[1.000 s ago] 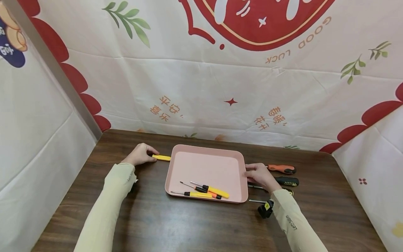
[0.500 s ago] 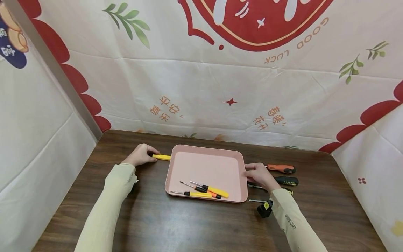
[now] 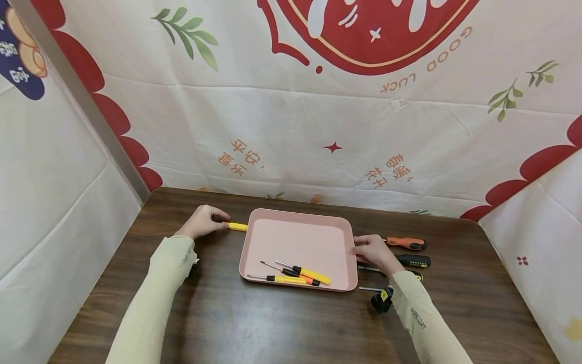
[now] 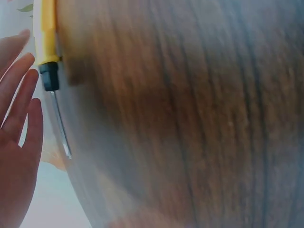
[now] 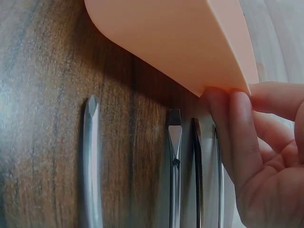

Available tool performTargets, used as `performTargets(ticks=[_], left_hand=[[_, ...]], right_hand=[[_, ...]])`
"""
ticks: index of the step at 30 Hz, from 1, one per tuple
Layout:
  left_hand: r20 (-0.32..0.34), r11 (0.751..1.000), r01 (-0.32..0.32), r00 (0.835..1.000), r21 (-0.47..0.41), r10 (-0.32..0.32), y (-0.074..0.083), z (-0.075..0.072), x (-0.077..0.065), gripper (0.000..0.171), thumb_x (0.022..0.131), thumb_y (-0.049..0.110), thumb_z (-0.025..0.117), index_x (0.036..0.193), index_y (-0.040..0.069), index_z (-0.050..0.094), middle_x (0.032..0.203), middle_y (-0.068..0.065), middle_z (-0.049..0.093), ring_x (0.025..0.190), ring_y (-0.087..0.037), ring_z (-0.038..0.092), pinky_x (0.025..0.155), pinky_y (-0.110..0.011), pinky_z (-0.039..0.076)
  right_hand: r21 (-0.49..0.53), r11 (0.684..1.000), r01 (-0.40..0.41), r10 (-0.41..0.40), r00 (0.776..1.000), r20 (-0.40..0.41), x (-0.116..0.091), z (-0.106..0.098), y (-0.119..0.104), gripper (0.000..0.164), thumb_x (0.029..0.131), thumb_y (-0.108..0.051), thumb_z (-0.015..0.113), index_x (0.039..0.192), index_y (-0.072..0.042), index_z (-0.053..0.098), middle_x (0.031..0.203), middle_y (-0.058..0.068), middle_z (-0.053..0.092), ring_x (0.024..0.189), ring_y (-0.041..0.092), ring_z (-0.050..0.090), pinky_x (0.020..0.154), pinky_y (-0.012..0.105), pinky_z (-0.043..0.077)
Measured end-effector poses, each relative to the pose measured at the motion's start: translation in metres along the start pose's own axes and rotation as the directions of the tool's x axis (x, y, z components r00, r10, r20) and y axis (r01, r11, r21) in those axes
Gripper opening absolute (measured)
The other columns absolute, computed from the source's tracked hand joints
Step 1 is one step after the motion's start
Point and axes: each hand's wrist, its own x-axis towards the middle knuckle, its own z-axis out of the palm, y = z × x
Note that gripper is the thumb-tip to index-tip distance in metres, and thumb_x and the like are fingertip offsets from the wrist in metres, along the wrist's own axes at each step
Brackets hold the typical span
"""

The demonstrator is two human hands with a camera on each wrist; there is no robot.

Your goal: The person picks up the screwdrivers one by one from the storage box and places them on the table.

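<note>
My right hand (image 3: 374,252) pinches the right rim of a pink tray (image 3: 297,237). In the right wrist view, its fingertips are against the outer wall of the tray (image 5: 161,42), and the tray casts a shadow on the wood. Several small screwdrivers (image 3: 313,276) with yellow or orange handles lie near the tray's front wall. At the tray's left side, my left hand (image 3: 205,222) has its fingertips at the end of a yellow screwdriver handle (image 3: 238,227). The left wrist view shows straight fingers (image 4: 19,90) beside this screwdriver (image 4: 47,47), with its black collar and thin shaft; the thumb is hidden.
Right of the tray lie an orange-handled screwdriver (image 3: 406,243), a black-handled one (image 3: 414,261) and others partly hidden under my right arm. Several shafts (image 5: 175,166) point toward the tray. A printed fabric wall (image 3: 291,126) stands behind the wooden table (image 3: 263,323).
My left hand has shifted slightly, and less of the yellow handle's left end shows beyond its fingertips. The tray, the tools in it and my right hand stay nearly where they were.
</note>
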Motion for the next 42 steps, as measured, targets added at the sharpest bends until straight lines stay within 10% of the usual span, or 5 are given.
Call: performTargets(ticks=[10,18,27,34,42], left_hand=[[-0.077,0.995,-0.074,0.995,-0.059,0.069,0.045,-0.001,0.002,0.024,0.077,0.018,0.071,0.096,0.003,0.07,0.091,-0.008,0.069,0.08,-0.018,0.063,0.07,-0.031,0.05],[-0.09,0.95,-0.299,0.953,-0.09,0.291,0.096,0.008,0.007,0.02,0.075,0.013,0.072,0.093,0.003,0.07,0.086,-0.008,0.069,0.072,-0.016,0.06,0.066,-0.032,0.05],[0.085,0.898,-0.432,0.895,-0.083,0.438,0.136,0.032,0.018,0.024,0.078,0.014,0.07,0.098,0.002,0.069,0.096,-0.01,0.068,0.088,-0.025,0.064,0.076,-0.036,0.051],[0.269,0.881,-0.471,0.854,0.033,0.446,0.158,0.056,0.025,0.021,0.079,0.019,0.068,0.097,0.008,0.071,0.095,-0.005,0.069,0.087,-0.018,0.064,0.074,-0.031,0.051],[0.386,0.853,-0.521,0.781,-0.029,0.49,0.168,0.089,0.031,0.021,0.077,0.01,0.069,0.096,0.001,0.07,0.094,-0.01,0.069,0.089,-0.019,0.063,0.079,-0.034,0.05]], right_hand=[[-0.017,1.0,0.007,-0.007,1.0,0.003,-0.001,-0.001,0.001,0.044,0.083,-0.002,0.058,0.124,0.01,0.048,0.109,0.023,0.059,0.067,0.009,0.059,0.065,0.026,0.052],[-0.016,1.0,-0.003,0.003,1.0,-0.002,0.001,-0.001,0.001,0.044,0.083,-0.002,0.058,0.125,0.009,0.048,0.11,0.023,0.058,0.068,0.009,0.06,0.067,0.027,0.052],[-0.02,1.0,0.0,0.0,1.0,-0.006,0.0,-0.001,0.001,0.044,0.083,-0.002,0.058,0.124,0.009,0.048,0.109,0.023,0.059,0.068,0.009,0.059,0.067,0.027,0.052],[-0.023,1.0,-0.006,0.005,1.0,-0.014,0.002,0.0,0.001,0.042,0.083,-0.002,0.057,0.123,0.008,0.05,0.109,0.021,0.059,0.068,0.009,0.059,0.067,0.026,0.052],[-0.012,1.0,-0.003,0.003,1.0,-0.015,0.002,-0.002,0.003,0.042,0.084,-0.003,0.057,0.124,0.008,0.05,0.108,0.021,0.059,0.067,0.007,0.058,0.064,0.024,0.052]])
